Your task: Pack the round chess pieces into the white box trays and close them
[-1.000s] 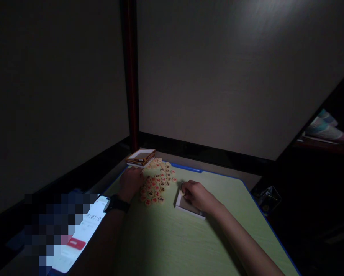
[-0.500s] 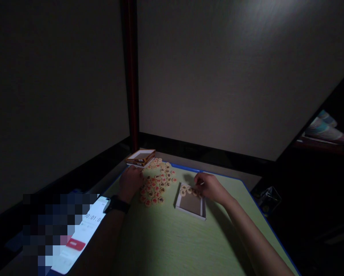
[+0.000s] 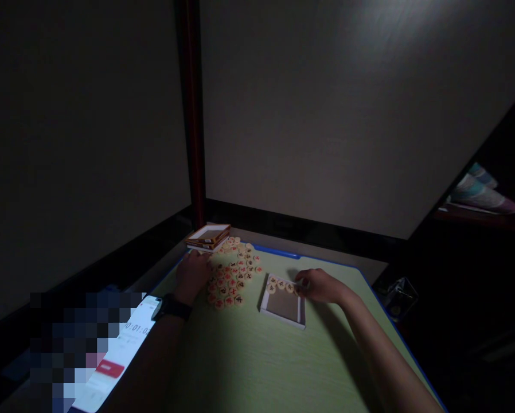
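Note:
Round wooden Chinese chess pieces (image 3: 230,282) with red and black characters lie in a loose flat group on the green table. My left hand (image 3: 192,274), a watch on its wrist, rests at the group's left edge. Its fingers are curled, and what they hold, if anything, is hidden. To the right lies a shallow open box (image 3: 282,308) with a row of pieces (image 3: 281,285) along its far side. At the box's far right corner, my right hand (image 3: 320,285) has thumb and fingers bent around a chess piece (image 3: 299,291).
Stacked shallow boxes (image 3: 209,236) stand at the table's far left corner. A lit phone (image 3: 111,358) showing a running timer is at the lower left. Walls rise behind the table (image 3: 249,367). Beyond its right edge is a dark container (image 3: 399,298).
My right hand has shifted slightly right and lower, uncovering more of the row in the box. My left hand stays by the group. The whole view has drifted a little.

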Demonstrator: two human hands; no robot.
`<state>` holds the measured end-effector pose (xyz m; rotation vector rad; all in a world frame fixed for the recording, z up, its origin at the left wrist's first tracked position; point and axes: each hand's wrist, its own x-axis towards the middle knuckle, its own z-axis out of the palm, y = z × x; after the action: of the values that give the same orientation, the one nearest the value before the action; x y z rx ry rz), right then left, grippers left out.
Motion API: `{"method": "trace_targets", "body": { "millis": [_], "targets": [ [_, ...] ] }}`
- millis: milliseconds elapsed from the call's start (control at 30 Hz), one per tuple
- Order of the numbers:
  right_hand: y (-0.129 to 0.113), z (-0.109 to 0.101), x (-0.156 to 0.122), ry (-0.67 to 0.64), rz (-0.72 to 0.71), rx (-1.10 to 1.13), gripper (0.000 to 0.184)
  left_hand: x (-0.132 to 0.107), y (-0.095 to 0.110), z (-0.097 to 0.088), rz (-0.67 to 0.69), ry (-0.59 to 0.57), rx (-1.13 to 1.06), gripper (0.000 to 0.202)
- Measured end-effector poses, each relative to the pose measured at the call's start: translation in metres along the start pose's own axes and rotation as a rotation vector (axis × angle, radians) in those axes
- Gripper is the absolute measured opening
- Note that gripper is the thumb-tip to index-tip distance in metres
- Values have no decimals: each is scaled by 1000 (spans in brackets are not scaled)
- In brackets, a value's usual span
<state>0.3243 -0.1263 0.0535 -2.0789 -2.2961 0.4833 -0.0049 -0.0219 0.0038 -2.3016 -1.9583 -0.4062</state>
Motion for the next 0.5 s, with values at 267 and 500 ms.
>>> {"method": "trace_targets", "body": {
  "millis": [267,500],
  "targets": [
    [7,7,6,39,-16,9,31,1,-1,3,15,19,-9,35],
    [7,10,8,55,-26,29,30,1,-2,4,20,0,-47,32]
  ]
}}
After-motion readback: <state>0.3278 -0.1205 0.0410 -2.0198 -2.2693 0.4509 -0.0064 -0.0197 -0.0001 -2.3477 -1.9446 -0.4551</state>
